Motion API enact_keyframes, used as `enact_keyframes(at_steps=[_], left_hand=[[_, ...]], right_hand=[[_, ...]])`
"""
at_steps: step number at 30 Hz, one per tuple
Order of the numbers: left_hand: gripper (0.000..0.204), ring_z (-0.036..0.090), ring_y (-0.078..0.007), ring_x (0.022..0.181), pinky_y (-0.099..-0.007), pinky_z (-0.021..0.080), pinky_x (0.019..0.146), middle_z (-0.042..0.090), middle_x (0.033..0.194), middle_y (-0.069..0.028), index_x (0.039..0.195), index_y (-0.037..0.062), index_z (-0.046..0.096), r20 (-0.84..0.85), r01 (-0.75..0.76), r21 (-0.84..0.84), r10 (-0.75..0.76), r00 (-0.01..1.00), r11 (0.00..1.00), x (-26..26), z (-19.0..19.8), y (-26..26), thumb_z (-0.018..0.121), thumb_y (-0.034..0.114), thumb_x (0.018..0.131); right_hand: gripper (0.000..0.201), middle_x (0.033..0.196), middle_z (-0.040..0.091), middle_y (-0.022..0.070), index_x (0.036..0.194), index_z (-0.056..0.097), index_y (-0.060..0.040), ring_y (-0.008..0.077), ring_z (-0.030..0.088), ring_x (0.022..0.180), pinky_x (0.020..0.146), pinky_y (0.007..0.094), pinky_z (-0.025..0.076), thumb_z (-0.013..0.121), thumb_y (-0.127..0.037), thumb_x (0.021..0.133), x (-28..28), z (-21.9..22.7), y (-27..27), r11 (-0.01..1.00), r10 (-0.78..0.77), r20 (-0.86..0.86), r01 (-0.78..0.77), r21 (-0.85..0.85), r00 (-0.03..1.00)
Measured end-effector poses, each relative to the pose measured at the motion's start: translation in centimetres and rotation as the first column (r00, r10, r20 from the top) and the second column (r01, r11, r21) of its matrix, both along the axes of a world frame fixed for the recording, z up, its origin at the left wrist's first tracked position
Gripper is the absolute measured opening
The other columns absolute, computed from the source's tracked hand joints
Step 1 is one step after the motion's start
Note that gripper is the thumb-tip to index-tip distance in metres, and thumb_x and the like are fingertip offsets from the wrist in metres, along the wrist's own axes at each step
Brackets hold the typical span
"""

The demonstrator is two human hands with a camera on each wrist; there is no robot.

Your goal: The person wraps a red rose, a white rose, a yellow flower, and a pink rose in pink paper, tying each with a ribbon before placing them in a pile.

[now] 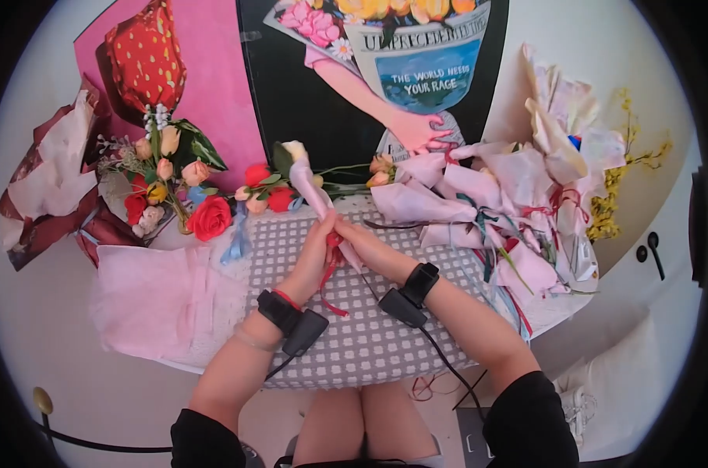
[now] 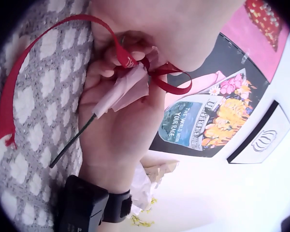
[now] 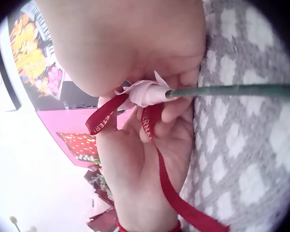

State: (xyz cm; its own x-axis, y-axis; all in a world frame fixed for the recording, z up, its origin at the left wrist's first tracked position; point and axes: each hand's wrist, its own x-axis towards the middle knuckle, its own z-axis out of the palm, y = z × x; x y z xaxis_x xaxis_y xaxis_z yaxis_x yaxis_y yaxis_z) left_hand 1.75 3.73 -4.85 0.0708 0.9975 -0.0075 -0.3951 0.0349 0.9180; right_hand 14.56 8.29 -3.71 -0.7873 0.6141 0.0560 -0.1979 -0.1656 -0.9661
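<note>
Both hands meet around a single flower wrapped in pale pink paper (image 1: 310, 187), its white bloom pointing toward the back. My left hand (image 1: 316, 251) grips the wrapped stem from the left, and my right hand (image 1: 367, 248) holds it from the right. A red ribbon (image 1: 332, 300) is round the wrap at the fingers, one end trailing on the checked cloth. In the left wrist view, the paper's lower end (image 2: 121, 92) and a thin green stem (image 2: 72, 141) stick out below the hands. The right wrist view shows ribbon (image 3: 165, 179) hanging between the curled fingers.
Wrapped flowers (image 1: 447, 191) are piled at the right. Loose roses (image 1: 209, 218) and a dark red wrapped bouquet (image 1: 54, 183) lie at the left, behind pink paper sheets (image 1: 147, 300). A painted board (image 1: 292, 93) stands at the back of the checked cloth (image 1: 307, 363).
</note>
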Motion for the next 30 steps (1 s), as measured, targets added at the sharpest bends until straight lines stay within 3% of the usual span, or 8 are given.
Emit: enact_keyframes(at_steps=[3, 5, 10, 17, 19, 25, 27, 30], left_hand=[[0.038, 0.052, -0.0085, 0.058, -0.0236, 0.04, 0.048, 0.058, 0.086, -0.0043, 0.102, 0.0059, 0.05, 0.061, -0.039, -0.044, 0.042, 0.997, 0.998, 1.6, 2.1, -1.0, 0.045, 0.041, 0.09], [0.038, 0.055, -0.0094, 0.064, -0.0252, 0.043, 0.047, 0.058, 0.096, -0.0084, 0.107, 0.0042, 0.045, -0.094, -0.27, 0.069, 0.276, 0.957, 0.96, 2.2, 3.6, -1.2, 0.049, 0.038, 0.089], [0.039, 0.057, -0.015, 0.09, -0.027, 0.048, 0.07, 0.055, 0.107, -0.0124, 0.113, 0.0028, 0.041, -0.194, -0.262, 0.068, 0.271, 0.943, 0.963, 2.3, 3.4, -0.4, 0.047, 0.034, 0.09], [0.055, 0.053, -0.0204, 0.1, -0.0313, 0.041, 0.089, 0.053, 0.112, -0.0126, 0.126, 0.0001, 0.034, 0.174, 0.038, -0.056, -0.028, 0.984, 0.998, 1.8, 1.5, -0.6, 0.022, 0.044, 0.095], [0.049, 0.052, -0.0115, 0.057, -0.025, 0.041, 0.05, 0.062, 0.085, -0.006, 0.104, 0.0048, 0.057, -0.314, -0.05, 0.039, 0.06, 0.948, 0.998, 1.8, 0.3, -1.5, 0.024, 0.039, 0.096], [0.035, 0.052, -0.0298, 0.059, -0.0356, 0.039, 0.055, 0.055, 0.072, -0.0185, 0.086, -0.002, 0.051, -0.694, -0.064, 0.116, 0.127, 0.708, 0.991, 2.1, 2.1, -2.5, 0.036, 0.029, 0.094], [0.033, 0.052, -0.0332, 0.063, -0.0385, 0.038, 0.056, 0.052, 0.071, -0.0215, 0.08, -0.0025, 0.049, -0.743, -0.032, 0.215, 0.184, 0.644, 0.976, 1.7, 1.7, -2.7, 0.04, 0.026, 0.093], [0.031, 0.051, -0.0375, 0.067, -0.0425, 0.037, 0.06, 0.052, 0.072, -0.0227, 0.077, -0.0023, 0.047, -0.76, -0.029, 0.146, 0.131, 0.637, 0.989, 1.7, 2.0, -2.7, 0.043, 0.025, 0.091]], right_hand=[[0.04, 0.073, 0.056, 0.0023, 0.091, 0.053, -0.0058, 0.0099, 0.053, 0.06, 0.055, 0.0215, 0.042, 0.033, -0.04, 0.095, 1.0, 0.9, -1.0, 0.995, -0.09, 0.089, 0.086, 0.045, 0.992], [0.044, 0.069, 0.054, 0.0025, 0.085, 0.053, -0.006, 0.0098, 0.051, 0.059, 0.054, 0.0212, 0.041, 0.031, -0.043, 0.095, 1.2, 1.1, -1.5, 0.995, -0.078, 0.045, 0.075, 0.065, 0.996], [0.046, 0.065, 0.055, 0.0049, 0.087, 0.051, -0.0025, 0.0117, 0.052, 0.053, 0.047, 0.0226, 0.039, 0.027, -0.042, 0.095, 1.0, -0.2, -1.2, 0.993, -0.115, -0.002, 0.115, 0.024, 0.993], [0.052, 0.061, 0.054, 0.0058, 0.08, 0.051, -0.0028, 0.013, 0.051, 0.052, 0.049, 0.0241, 0.041, 0.023, -0.043, 0.096, 0.9, 0.0, -1.7, 0.989, -0.127, -0.056, 0.121, -0.09, 0.99], [0.049, 0.066, 0.053, 0.0043, 0.083, 0.052, -0.0015, 0.0109, 0.05, 0.056, 0.052, 0.0233, 0.042, 0.025, -0.041, 0.096, 1.5, 0.0, -2.7, 0.978, -0.207, 0.036, 0.208, -0.012, 0.978], [0.044, 0.074, 0.053, 0.0051, 0.09, 0.052, 0.0008, 0.0098, 0.049, 0.065, 0.059, 0.0236, 0.042, 0.028, -0.035, 0.097, 2.4, 0.7, -3.4, 0.937, -0.231, 0.168, 0.265, -0.229, 0.959], [0.042, 0.073, 0.052, 0.0063, 0.094, 0.052, 0.0025, 0.0118, 0.047, 0.067, 0.064, 0.0259, 0.041, 0.028, -0.032, 0.097, 2.5, 0.5, -3.5, 0.948, -0.317, 0.183, 0.304, 0.096, 0.931], [0.04, 0.075, 0.052, 0.0081, 0.097, 0.051, 0.0038, 0.0145, 0.047, 0.069, 0.067, 0.0283, 0.041, 0.028, -0.029, 0.098, 2.7, 0.8, -3.4, 0.954, -0.301, 0.221, 0.29, 0.078, 0.928]])
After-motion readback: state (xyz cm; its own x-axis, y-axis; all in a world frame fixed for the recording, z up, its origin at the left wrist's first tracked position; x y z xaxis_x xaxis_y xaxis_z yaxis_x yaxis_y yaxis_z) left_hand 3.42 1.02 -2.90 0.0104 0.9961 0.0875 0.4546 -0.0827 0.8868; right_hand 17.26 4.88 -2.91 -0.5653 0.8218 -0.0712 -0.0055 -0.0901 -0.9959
